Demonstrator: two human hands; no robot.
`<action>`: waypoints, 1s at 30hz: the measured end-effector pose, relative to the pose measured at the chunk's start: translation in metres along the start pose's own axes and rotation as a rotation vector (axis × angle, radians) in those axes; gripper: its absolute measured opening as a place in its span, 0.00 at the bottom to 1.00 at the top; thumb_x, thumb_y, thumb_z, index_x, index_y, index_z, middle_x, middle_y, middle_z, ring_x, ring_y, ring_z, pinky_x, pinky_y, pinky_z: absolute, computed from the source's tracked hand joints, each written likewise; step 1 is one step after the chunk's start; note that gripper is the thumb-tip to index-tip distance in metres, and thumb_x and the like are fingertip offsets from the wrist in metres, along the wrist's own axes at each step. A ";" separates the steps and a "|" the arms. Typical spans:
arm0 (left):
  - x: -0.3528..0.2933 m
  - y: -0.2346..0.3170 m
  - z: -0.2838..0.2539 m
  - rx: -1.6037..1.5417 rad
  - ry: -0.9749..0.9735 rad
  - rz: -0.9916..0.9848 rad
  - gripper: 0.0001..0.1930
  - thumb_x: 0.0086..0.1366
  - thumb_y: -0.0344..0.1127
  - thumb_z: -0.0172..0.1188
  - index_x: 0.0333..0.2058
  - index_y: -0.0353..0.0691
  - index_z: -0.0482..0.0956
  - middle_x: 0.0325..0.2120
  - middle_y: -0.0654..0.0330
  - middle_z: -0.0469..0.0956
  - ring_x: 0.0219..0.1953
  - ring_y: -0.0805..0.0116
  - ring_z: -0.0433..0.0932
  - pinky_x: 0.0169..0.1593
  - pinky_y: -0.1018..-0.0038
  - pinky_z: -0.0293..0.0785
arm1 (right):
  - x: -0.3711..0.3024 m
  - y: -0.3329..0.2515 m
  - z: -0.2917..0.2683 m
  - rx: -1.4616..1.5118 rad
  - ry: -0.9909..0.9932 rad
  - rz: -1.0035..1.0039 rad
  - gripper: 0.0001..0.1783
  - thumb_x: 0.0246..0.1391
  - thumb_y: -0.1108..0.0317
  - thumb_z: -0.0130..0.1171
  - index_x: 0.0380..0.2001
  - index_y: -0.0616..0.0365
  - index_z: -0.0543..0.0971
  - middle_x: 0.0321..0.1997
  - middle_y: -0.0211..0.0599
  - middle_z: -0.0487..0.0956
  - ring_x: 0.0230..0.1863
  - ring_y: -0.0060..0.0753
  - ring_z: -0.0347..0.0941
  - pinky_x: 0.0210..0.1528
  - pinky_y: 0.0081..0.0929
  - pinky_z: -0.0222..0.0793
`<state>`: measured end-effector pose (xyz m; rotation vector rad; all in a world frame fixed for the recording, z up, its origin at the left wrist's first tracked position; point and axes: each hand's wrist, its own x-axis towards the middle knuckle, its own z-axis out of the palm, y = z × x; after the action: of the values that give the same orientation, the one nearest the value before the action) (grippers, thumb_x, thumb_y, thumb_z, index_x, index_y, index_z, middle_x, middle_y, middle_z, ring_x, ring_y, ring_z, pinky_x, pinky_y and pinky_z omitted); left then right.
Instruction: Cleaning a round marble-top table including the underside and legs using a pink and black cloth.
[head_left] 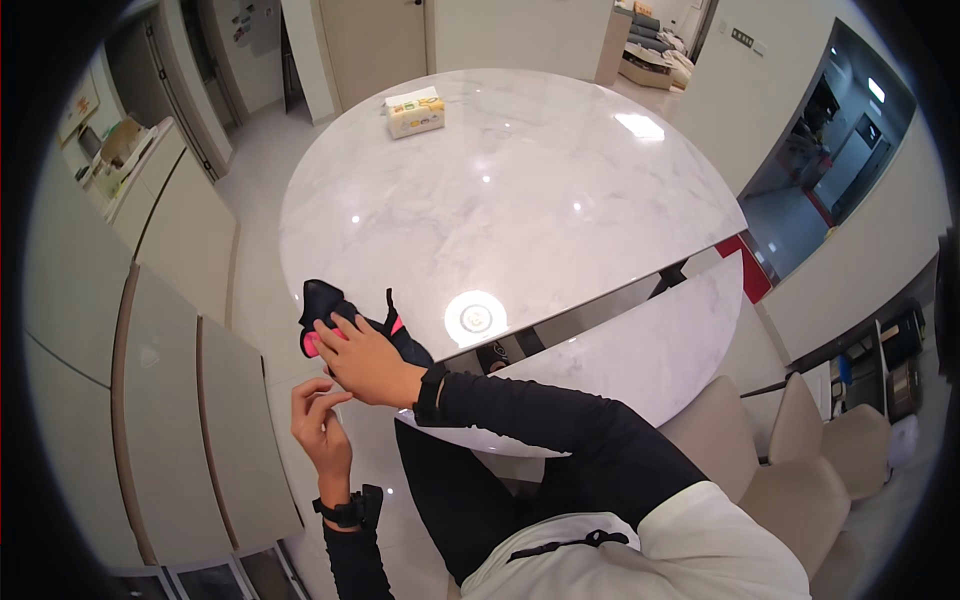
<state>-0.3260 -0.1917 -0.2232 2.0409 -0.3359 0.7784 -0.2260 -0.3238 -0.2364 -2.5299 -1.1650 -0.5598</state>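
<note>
Taking the round table as a clock with twelve at its far rim, I see a black bundle with pink patches point(322, 297) at about eight o'clock, right by the edge of the pale marble tabletop point(520, 210); a thin black strap point(389, 302) stands up from its right side, and the hands hide much of the rest. The person's right hand point(365, 362) comes in from four o'clock and lies over the bundle, fingers spread on the dark and pink cloth; I can't tell whether it grips or only presses. The left hand point(322, 440) is just below, toward seven o'clock, fingers loosely bent, holding nothing I can see, its tips close to the right hand. Both wrists wear black bands, below them black sleeves point(530, 410). At eleven o'clock, well apart from the hands, sits a yellow and white tissue pack point(415, 118). Toward five, a marble leaf point(640, 345) stands off from the main top across a dark gap, with beige chairs point(795, 500) beyond it. Tall pale cupboards point(160, 420) line the eight o'clock side; a closed door point(375, 55) is near eleven.
</note>
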 end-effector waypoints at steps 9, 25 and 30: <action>0.022 0.024 0.023 0.118 -0.044 -0.031 0.14 0.59 0.14 0.50 0.33 0.35 0.84 0.45 0.56 0.77 0.45 0.60 0.76 0.49 0.69 0.71 | -0.066 0.106 -0.051 -0.013 0.053 0.317 0.29 0.59 0.65 0.57 0.64 0.57 0.73 0.74 0.50 0.66 0.70 0.61 0.65 0.69 0.57 0.63; 0.018 0.010 0.066 0.436 -0.360 -0.152 0.14 0.69 0.28 0.55 0.50 0.34 0.83 0.62 0.50 0.75 0.67 0.47 0.70 0.70 0.56 0.61 | -0.421 0.541 -0.292 -0.332 0.065 1.036 0.23 0.68 0.62 0.49 0.64 0.49 0.74 0.73 0.58 0.66 0.68 0.63 0.67 0.68 0.49 0.66; 0.014 0.016 0.052 0.474 -0.433 -0.206 0.16 0.69 0.31 0.57 0.54 0.37 0.82 0.66 0.51 0.73 0.72 0.48 0.64 0.76 0.52 0.50 | -0.480 0.629 -0.318 -0.465 0.135 1.034 0.21 0.66 0.63 0.52 0.59 0.56 0.78 0.66 0.59 0.74 0.62 0.65 0.72 0.64 0.49 0.70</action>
<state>-0.3034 -0.2429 -0.2244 2.6446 -0.1839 0.2965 -0.0961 -1.1664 -0.2468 -2.9164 0.4318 -0.7172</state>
